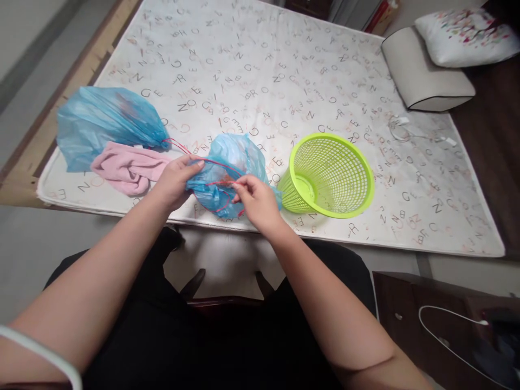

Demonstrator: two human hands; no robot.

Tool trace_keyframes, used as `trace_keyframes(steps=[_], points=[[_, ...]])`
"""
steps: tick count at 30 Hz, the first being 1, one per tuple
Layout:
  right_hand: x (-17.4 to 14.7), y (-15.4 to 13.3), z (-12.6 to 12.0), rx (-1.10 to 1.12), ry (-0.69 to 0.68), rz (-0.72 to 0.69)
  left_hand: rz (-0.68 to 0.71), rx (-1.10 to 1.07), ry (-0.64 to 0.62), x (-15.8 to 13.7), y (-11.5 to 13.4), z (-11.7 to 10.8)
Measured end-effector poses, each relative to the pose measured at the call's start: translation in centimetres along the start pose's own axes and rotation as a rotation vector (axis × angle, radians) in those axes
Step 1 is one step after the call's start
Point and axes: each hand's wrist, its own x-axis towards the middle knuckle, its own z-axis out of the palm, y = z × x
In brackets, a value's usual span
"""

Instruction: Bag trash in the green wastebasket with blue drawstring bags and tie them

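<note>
A blue drawstring plastic bag (239, 151) with red strings lies near the front edge of the mattress. My left hand (177, 177) is closed on the left side of this bag, thumb over its rim and string. Thumb and fingers of my right hand (254, 197) pinch a red drawstring (221, 183) above the bag. Right beside it, a lime-green mesh basket (296, 189) leans with its opening toward me. A second, filled blue bag (109, 122) rests at the left, gathered at its neck. In front of that bag is a crumpled pink cloth (130, 165), partly behind my left hand.
The mattress (260, 70) has a letter-print cover. A beige cushion block (426, 70) and a floral pillow (467, 38) sit at the far right. A coiled cable (400, 130) lies on the mattress. Dark drawers (406, 303) stand at the lower right.
</note>
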Motion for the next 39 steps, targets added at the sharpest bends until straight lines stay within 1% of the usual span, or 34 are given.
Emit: trace_keyframes(steps=[3, 6, 8, 10, 12, 14, 16, 18, 21, 23, 24, 25, 26, 28, 31, 32, 33, 34, 35, 36, 37, 39], points=[[0.8, -0.1, -2.1, 0.179, 0.132, 0.057, 0.024, -0.078, 0.086, 0.7, 1.2, -1.4], [1.4, -0.4, -4.2, 0.32, 0.298, 0.001, 0.019, -0.147, 0.163, 1.4, 2.2, -3.0], [1.5, -0.8, -5.1, 0.385, 0.342, -0.047, 0.018, -0.179, 0.219, 1.7, 2.3, -3.8], [1.3, -1.3, -5.6, 0.42, 0.331, -0.074, 0.021, -0.18, 0.239, 2.0, 2.0, -4.3], [1.0, -1.7, -5.6, 0.437, 0.322, -0.087, 0.018, -0.179, 0.21, 2.1, 1.6, -4.3], [0.9, -2.0, -5.7, 0.464, 0.351, -0.094, 0.009, -0.189, 0.134, 2.0, 1.5, -4.1], [0.9, -2.2, -5.9, 0.514, 0.413, -0.106, -0.004, -0.193, 0.053, 1.6, 1.8, -3.8], [1.0, -2.3, -6.4, 0.576, 0.491, -0.113, -0.05, -0.169, -0.011, 1.3, 2.3, -3.8], [1.1, -2.4, -7.4, 0.65, 0.595, -0.105, -0.154, -0.099, -0.041, 1.0, 3.0, -4.1], [1.0, -2.6, -7.9, 0.667, 0.612, -0.107, -0.212, -0.072, -0.029, 1.0, 3.2, -4.3], [0.9, -2.6, -8.1, 0.664, 0.586, -0.113, -0.24, -0.074, -0.023, 1.1, 3.2, -4.3], [0.8, -2.7, -8.1, 0.655, 0.528, -0.119, -0.267, -0.083, -0.025, 1.1, 3.3, -4.3], [0.6, -2.7, -8.1, 0.64, 0.438, -0.12, -0.288, -0.096, -0.035, 1.1, 3.3, -4.1], [0.3, -2.8, -7.8, 0.581, 0.184, -0.095, -0.306, -0.119, -0.066, 0.8, 3.6, -3.6], [-0.3, -2.6, -6.8, 0.385, -0.253, 0.028, -0.277, -0.154, -0.126, -0.2, 4.0, -2.2], [-0.4, -2.4, -6.3, 0.282, -0.363, 0.064, -0.252, -0.17, -0.152, -0.7, 4.0, -1.7], [-0.6, -2.2, -5.7, 0.173, -0.428, 0.084, -0.218, -0.181, -0.186, -1.2, 4.0, -1.0], [-0.7, -1.9, -5.0, 0.077, -0.451, 0.089, -0.181, -0.18, -0.232, -1.9, 3.7, -0.4], [-0.8, -1.6, -4.2, 0.018, -0.438, 0.086, -0.15, -0.16, -0.295, -2.6, 3.4, 0.3], [-0.9, -1.2, -3.4, 0.011, -0.405, 0.087, -0.12, -0.111, -0.371, -3.3, 3.0, 0.9], [-0.9, -0.9, -2.6, 0.061, -0.371, 0.102, -0.09, -0.026, -0.458, -4.1, 2.5, 1.6], [-0.9, -0.5, -1.2, 0.269, -0.344, 0.164, -0.011, 0.257, -0.651, -5.5, 1.6, 2.7]])
